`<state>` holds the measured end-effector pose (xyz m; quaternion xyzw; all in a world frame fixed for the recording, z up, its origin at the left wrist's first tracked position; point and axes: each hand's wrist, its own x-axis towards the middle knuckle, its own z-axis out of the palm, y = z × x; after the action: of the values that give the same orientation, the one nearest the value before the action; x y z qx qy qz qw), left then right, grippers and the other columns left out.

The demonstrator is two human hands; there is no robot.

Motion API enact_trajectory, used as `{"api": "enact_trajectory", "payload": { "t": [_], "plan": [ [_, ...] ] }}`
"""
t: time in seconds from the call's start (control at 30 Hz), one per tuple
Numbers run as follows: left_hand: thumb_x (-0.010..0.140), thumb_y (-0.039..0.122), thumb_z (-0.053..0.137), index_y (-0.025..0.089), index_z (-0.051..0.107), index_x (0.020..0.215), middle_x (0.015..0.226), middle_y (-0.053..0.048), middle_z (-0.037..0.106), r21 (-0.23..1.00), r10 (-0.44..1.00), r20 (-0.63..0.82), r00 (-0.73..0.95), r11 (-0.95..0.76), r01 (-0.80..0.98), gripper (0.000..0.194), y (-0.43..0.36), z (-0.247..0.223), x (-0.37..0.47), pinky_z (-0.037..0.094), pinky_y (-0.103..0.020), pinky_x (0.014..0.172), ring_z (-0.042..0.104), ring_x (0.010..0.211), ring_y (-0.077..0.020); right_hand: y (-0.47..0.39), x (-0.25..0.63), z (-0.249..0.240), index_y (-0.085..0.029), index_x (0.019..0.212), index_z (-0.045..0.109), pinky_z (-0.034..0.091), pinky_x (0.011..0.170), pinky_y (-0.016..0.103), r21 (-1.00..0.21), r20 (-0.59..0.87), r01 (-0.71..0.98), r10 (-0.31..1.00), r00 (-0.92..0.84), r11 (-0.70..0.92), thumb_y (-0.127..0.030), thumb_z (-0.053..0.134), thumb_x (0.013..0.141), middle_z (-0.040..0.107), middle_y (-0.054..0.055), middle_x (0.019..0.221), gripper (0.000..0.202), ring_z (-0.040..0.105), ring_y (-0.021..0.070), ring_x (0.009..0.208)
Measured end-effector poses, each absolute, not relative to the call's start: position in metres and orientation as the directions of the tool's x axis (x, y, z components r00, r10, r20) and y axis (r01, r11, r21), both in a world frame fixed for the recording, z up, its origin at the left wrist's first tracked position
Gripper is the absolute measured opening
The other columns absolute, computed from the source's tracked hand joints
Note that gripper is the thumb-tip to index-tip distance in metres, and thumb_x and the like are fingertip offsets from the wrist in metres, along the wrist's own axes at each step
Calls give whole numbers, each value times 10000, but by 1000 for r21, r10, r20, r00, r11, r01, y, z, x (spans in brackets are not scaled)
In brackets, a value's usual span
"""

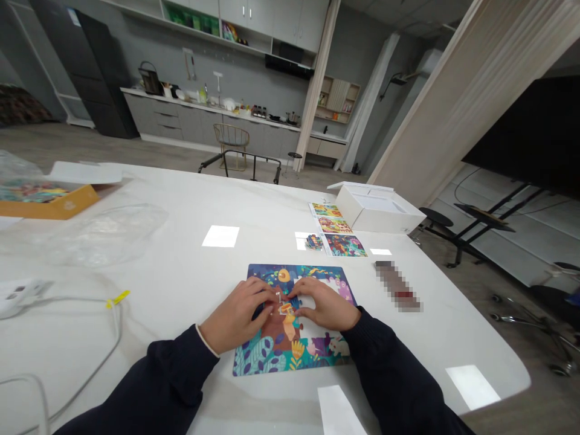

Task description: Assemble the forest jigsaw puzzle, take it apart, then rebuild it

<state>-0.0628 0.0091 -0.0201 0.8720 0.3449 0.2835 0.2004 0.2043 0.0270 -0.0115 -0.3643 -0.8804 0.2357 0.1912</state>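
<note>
A colourful jigsaw puzzle (267, 356), partly assembled, lies on the white table in front of me. Bare white shows in a gap (312, 329) right of its middle. My left hand (240, 311) rests over the left part, fingers bent and thumb apart, tips at the brown area. From the other side my right hand (324, 305) reaches across the gap, its thumb and fingers also apart. Between both sets of fingertips lies an orange-and-brown puzzle piece (286, 309) with white showing along its edges. Whether either hand grips it is unclear.
Loose puzzle pieces (313, 242) are stacked beside picture sheets (345, 245). A white box (380, 208) stands behind them, and a blurred-out object (399, 287) lies to the right. Leftward are a plastic bag (109, 235), a yellow box (67, 204) and a white cable (118, 329).
</note>
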Motion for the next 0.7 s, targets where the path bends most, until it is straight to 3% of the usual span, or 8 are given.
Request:
{"api": "enact_trajectory", "payload": {
  "t": [0.3, 0.7],
  "plan": [
    [936, 133, 601, 269, 730, 1134, 1252, -65, 666, 519, 669, 299, 680, -712, 473, 273, 7, -23, -62, 469, -449, 1050, 557, 1207, -271, 29, 203, -14, -217, 1108, 758, 515, 976, 406, -533, 159, 569, 735, -659, 626, -243, 882, 796, 711, 83, 1108, 337, 649, 258, 1074],
    [933, 152, 627, 313, 721, 1234, 1380, -15, 662, 510, 635, 236, 735, -725, 463, 354, 7, -22, -63, 452, -478, 1092, 493, 1285, -290, 30, 201, -13, -228, 1109, 784, 513, 985, 405, -515, 142, 569, 718, -681, 641, -205, 865, 811, 730, 76, 1126, 310, 656, 259, 1092]
  ]
}}
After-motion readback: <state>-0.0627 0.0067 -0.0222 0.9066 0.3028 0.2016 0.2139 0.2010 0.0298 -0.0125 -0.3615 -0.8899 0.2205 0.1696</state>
